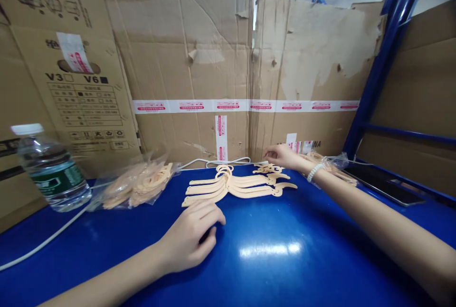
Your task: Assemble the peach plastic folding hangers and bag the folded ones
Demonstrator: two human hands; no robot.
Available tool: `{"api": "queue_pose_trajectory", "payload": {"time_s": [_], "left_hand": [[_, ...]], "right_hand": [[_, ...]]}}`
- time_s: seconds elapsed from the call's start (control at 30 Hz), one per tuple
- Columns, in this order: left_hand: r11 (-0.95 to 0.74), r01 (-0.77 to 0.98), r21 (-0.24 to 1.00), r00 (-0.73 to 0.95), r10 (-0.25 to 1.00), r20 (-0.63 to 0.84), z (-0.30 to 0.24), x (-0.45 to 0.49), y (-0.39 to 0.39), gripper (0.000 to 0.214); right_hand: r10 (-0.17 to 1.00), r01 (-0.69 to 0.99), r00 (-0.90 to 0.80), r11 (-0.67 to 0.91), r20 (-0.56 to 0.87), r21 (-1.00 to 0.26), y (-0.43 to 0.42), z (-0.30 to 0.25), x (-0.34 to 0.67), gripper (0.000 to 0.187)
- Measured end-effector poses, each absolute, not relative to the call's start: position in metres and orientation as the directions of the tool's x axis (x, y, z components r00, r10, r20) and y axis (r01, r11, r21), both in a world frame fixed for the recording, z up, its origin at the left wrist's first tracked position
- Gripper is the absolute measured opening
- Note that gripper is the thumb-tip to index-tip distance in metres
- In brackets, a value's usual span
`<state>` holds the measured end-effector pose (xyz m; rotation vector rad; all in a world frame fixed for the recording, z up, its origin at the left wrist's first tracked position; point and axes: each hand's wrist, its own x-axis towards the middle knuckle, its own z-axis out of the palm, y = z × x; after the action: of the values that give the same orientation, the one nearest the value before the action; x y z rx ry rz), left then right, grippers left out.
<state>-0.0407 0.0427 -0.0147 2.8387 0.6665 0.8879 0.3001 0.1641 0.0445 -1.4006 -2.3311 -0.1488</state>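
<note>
Several pale wood-coloured hanger-shaped pieces lie overlapping in a row on the blue tabletop, their round hooks at the back. Smaller pieces of the same colour sit at their right ends. My left hand rests just in front of the row's left half, thumb and forefinger apart, holding nothing visible. Beyond the right ends, my right hand hovers over a small heap of loose pale pieces. Its fingers are drawn together; whatever may be between them is too small to make out. A beaded bracelet circles the right wrist.
Clear plastic bags of pale pieces lie left and right. A water bottle stands far left beside a white cable. A dark flat phone-like device lies far right. Cardboard walls the back; blue posts rise right.
</note>
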Motion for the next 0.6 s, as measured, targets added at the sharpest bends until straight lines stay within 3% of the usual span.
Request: {"api": "queue_pose_trajectory", "payload": {"time_s": [0.27, 0.43, 0.6], "left_hand": [[-0.904, 0.363, 0.225, 0.752, 0.427, 0.502, -0.018, -0.043, 0.044, 0.023], [-0.913, 0.349, 0.209, 0.750, 0.406, 0.522, -0.020, -0.042, 0.043, 0.024], [-0.930, 0.323, 0.175, 0.760, 0.365, 0.537, -0.020, -0.043, 0.042, 0.025]], "right_hand": [[0.845, 0.859, -0.511, 0.498, 0.155, 0.121, 0.169, 0.035, 0.277, 0.015], [0.819, 0.829, -0.557, 0.539, 0.139, 0.152, 0.168, 0.029, 0.270, 0.024], [0.817, 0.831, -0.555, 0.533, 0.158, 0.160, 0.170, 0.021, 0.269, 0.021]]}}
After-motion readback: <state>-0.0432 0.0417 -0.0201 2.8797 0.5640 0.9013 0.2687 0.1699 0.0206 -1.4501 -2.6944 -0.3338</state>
